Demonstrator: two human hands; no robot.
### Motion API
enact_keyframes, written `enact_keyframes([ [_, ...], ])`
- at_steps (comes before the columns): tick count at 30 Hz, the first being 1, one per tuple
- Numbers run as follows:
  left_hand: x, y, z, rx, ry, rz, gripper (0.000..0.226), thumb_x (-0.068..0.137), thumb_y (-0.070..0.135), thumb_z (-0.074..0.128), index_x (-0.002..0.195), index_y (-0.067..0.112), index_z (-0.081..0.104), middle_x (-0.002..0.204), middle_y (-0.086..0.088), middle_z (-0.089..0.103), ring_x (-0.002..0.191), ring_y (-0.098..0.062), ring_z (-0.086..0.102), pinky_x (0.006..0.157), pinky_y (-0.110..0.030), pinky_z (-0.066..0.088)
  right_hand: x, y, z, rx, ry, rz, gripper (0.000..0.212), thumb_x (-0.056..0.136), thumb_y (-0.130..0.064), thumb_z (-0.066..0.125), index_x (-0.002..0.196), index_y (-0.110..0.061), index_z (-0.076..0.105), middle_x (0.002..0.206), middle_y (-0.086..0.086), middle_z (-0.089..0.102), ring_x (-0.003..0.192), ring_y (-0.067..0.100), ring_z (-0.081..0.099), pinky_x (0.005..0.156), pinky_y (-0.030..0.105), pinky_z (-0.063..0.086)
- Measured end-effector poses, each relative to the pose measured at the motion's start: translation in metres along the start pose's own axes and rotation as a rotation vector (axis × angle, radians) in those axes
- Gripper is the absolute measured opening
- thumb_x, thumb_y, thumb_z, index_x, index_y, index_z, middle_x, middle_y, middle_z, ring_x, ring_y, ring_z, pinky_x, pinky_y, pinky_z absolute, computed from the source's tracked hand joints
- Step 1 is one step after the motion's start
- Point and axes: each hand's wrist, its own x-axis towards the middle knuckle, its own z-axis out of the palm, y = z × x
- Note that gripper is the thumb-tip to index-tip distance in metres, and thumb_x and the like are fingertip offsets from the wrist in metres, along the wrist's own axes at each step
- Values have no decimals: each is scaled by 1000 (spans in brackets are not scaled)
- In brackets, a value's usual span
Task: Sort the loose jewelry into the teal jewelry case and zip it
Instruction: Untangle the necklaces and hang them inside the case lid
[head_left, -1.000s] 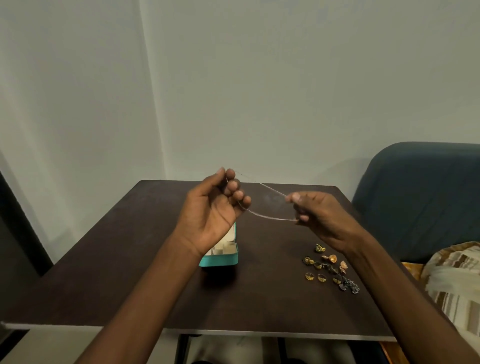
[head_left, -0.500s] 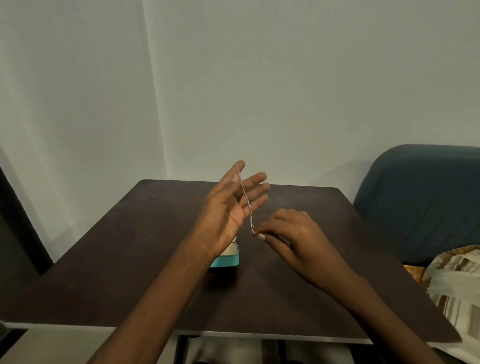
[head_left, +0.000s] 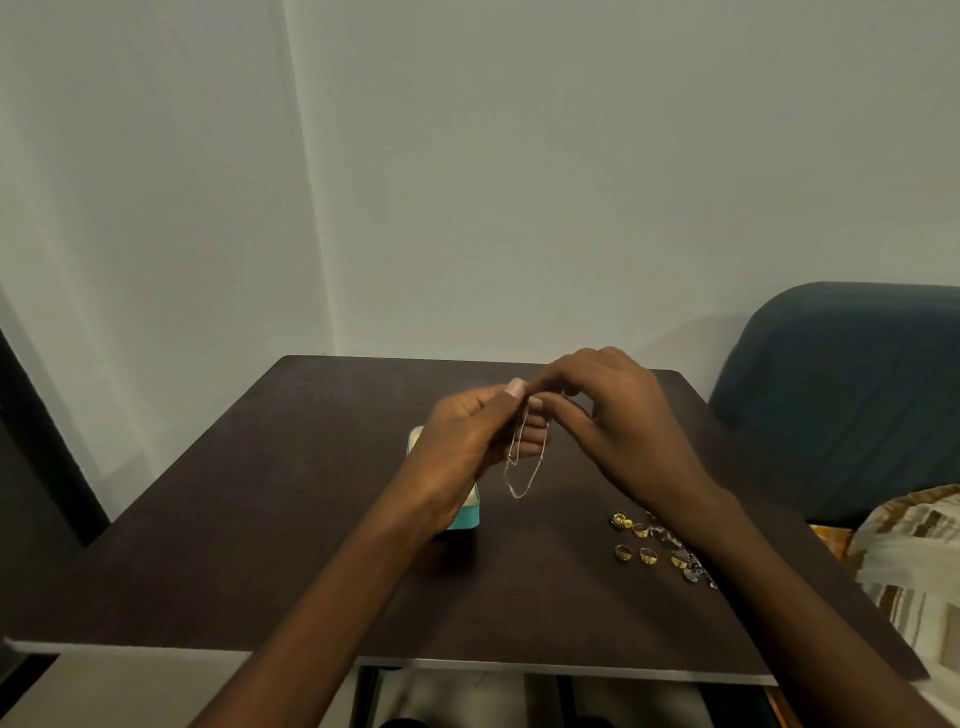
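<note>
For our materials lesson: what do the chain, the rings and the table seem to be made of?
Chain: thin silvery metal, probably; it glints and hangs limp.
Rings: gold-coloured metal, shiny; real gold or plating can't be told.
Table: dark brown matte top, likely laminated board with a pale edge.

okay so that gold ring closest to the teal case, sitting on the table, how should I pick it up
Pinch the gold ring across its band from straight above, thumb and forefinger on opposite sides. It seems to rest low on the table and apart from its neighbours, with open tabletop on its case side, so approaching from the left looks easiest.
</note>
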Motion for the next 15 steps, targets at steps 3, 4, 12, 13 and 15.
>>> enact_keyframes([
  [3,-1,0,-2,45,5,14,22,89,25,55,88,8,70,72,-5,68,69,-14,64,66,-25,55,0,1,0,50,26,51,11,85,-21,64,96,-20,65,83,-16,59,77,8,54,70,15,37],
  [4,-1,0,-3,38,-4,3,22,87,26,56,88,9,70,72,-5,67,68,-14,63,66,-25,55,-1,2,1,52,33,56,11,84,-21,65,96,-20,66,83,-18,58,77,8,54,70,16,38],
  [12,-3,1,-6,-42,-74,-129,25,86,28,57,91,6,70,61,2,58,56,-9,55,56,-21,50,-1,5,7,102,132,137,10,83,-19,67,92,-18,71,83,-11,69,77,9,60,68,24,47],
  [13,-3,2,-5,-68,-77,-129,24,86,28,57,86,9,70,60,3,58,55,-9,55,55,-21,50,-1,5,11,171,123,180,9,84,-18,66,92,-18,71,83,-13,68,77,8,62,69,24,49],
  [15,-3,4,-3,-143,-63,-121,23,87,28,55,79,11,69,59,2,57,53,-9,54,54,-21,50,-4,2,18,458,43,332,12,89,-14,60,92,-16,71,83,-10,70,78,7,65,73,24,52],
])
